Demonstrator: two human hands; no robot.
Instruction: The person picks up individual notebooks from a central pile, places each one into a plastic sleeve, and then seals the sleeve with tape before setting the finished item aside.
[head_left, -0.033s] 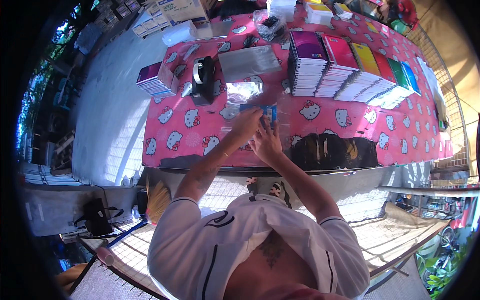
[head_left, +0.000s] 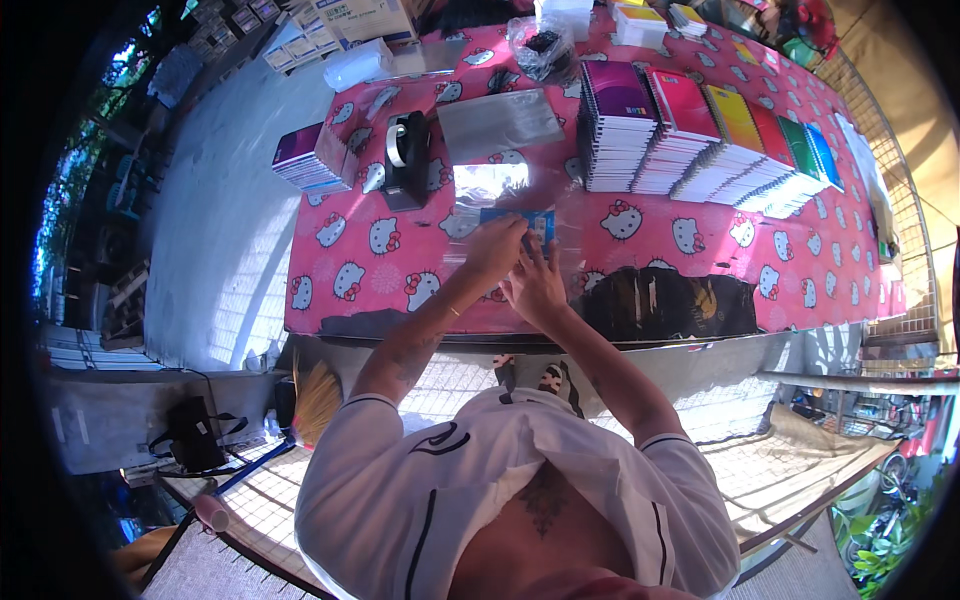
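Pinching a small blue packet [head_left: 518, 222] inside clear plastic wrap [head_left: 490, 185], left hand [head_left: 495, 250] fingers closed on it, right hand [head_left: 535, 285] fingers spread open beside it

Pink cartoon-print tablecloth [head_left: 380, 270], grey concrete floor [head_left: 220, 230], bright sunlight.

- Glossy clear plastic sleeve [head_left: 510, 215] around a blue booklet [head_left: 517, 222], between both hands.
- Printed pink tablecloth [head_left: 400, 260], smooth, slight sheen.
- At twelve o'clock, shiny grey plastic sheets [head_left: 498, 122].
- At two o'clock, paper notebooks [head_left: 700, 135], glossy covers.
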